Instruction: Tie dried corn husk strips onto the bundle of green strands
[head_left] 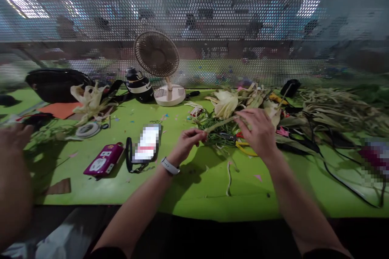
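Note:
Between my hands stretches a narrow pale green strip (pixel 221 124), which looks like dried corn husk. My left hand (pixel 191 137), with a pale band on its wrist, pinches the strip's near end. The far end is between the thumb and fingers of my right hand (pixel 257 129). Beneath the strip lie a heap of thin green stems (pixel 212 129) and pliers with red and yellow handles (pixel 245 148), partly hidden by my right hand. Just behind sits a cream husk flower (pixel 225 103). A curled pale scrap of husk (pixel 229 180) lies in front.
A purple power bank (pixel 105 160) and a lit phone (pixel 147 143) lie on the green table (pixel 188 198) at left. A desk fan (pixel 156 54) and black bottle (pixel 139 85) stand behind. Dry husks (pixel 331 105) and cables fill the right. Another person's hand (pixel 15 137) is far left.

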Demonstrator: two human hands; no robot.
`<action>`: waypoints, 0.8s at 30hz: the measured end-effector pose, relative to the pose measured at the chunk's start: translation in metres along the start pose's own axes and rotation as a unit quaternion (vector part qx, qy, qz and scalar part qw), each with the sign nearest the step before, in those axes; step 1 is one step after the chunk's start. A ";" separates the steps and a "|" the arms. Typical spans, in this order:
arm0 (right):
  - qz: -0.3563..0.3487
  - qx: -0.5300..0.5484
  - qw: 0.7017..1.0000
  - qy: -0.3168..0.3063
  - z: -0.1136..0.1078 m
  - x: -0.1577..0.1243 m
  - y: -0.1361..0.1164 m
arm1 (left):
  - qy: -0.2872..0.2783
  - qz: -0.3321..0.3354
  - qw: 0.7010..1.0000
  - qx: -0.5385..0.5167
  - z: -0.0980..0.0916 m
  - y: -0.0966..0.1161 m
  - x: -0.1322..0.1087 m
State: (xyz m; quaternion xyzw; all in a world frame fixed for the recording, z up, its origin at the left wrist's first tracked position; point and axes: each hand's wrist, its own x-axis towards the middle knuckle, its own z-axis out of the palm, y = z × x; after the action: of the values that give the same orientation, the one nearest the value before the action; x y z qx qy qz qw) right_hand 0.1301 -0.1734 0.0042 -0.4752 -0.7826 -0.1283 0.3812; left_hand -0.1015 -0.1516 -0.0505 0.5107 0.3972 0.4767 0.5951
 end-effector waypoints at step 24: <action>0.149 -0.162 0.852 -0.476 -0.020 -0.015 0.047 | 0.070 0.005 0.968 -0.242 0.009 0.003 0.010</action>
State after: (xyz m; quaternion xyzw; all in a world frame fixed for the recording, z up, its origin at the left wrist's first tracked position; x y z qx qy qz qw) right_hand 0.1834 -0.1699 -0.0009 -0.6438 -0.7564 0.0469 -0.1056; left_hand -0.0913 -0.1433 -0.0464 0.3194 0.3079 0.5962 0.6691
